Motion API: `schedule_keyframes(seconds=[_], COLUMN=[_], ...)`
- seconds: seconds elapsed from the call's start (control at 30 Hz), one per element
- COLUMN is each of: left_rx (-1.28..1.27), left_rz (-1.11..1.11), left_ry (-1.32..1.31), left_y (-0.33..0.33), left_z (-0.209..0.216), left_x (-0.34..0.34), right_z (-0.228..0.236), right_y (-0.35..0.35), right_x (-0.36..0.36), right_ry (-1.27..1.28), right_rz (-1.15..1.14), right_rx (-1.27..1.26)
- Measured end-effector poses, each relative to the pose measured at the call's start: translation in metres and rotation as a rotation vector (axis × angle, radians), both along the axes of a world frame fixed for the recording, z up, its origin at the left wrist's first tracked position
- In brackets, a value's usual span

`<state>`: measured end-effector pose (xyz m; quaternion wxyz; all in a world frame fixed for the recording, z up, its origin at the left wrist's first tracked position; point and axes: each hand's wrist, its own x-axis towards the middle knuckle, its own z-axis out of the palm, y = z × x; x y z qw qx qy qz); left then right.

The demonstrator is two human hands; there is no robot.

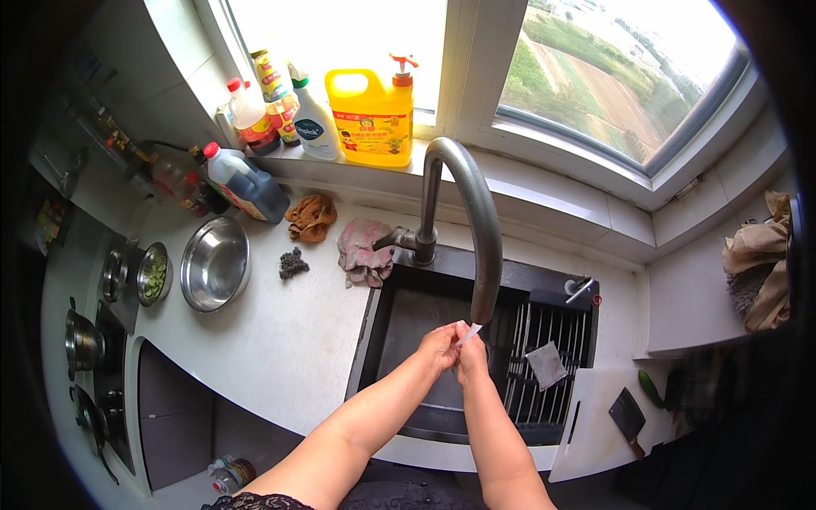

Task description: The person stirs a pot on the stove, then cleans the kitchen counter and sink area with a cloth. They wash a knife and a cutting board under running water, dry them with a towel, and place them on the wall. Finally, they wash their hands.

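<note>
My left hand (439, 347) and my right hand (470, 357) meet right below the spout of the grey gooseneck faucet (484, 212). Both have their fingers curled in and pressed together. A short whitish streak (469, 334) shows between the spout and my fingers; it looks like running water. Whatever the fingers may hold is hidden. Below them lies the dark sink (421, 319), its basin on the left. On the right, a slatted metal rack (518, 391) spans the sink and carries a small pale packet (546, 365).
At left on the white counter (293, 357) are a steel bowl (216, 263), a bowl of cut green vegetables (154, 274), a dark scouring pad (293, 263) and a pink cloth (364, 252). A yellow jug (371, 119) stands on the sill. A cleaver (627, 416) lies on the white board (595, 425).
</note>
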<state>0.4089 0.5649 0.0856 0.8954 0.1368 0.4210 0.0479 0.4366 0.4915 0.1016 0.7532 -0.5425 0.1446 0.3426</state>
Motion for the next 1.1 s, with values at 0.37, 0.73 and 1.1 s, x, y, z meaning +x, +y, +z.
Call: schedule_keyframes(seconds=[0.37, 0.73, 1.1], left_rx=[0.640, 1.203, 0.829], left_rz=[-0.327, 0.363, -0.144], left_ry=[0.451, 0.333, -0.203], left_y=[0.042, 0.130, 0.058], left_z=[0.081, 0.086, 0.142], left_x=[-0.022, 0.021, -0.069], right_z=[-0.111, -0.029, 0.109], right_y=[-0.039, -0.033, -0.023], right_x=[-0.015, -0.004, 0.010], right_ry=[-0.285, -0.256, -0.185], right_rz=[0.400, 0.377, 0.465], right_rx=[-0.777, -0.805, -0.044])
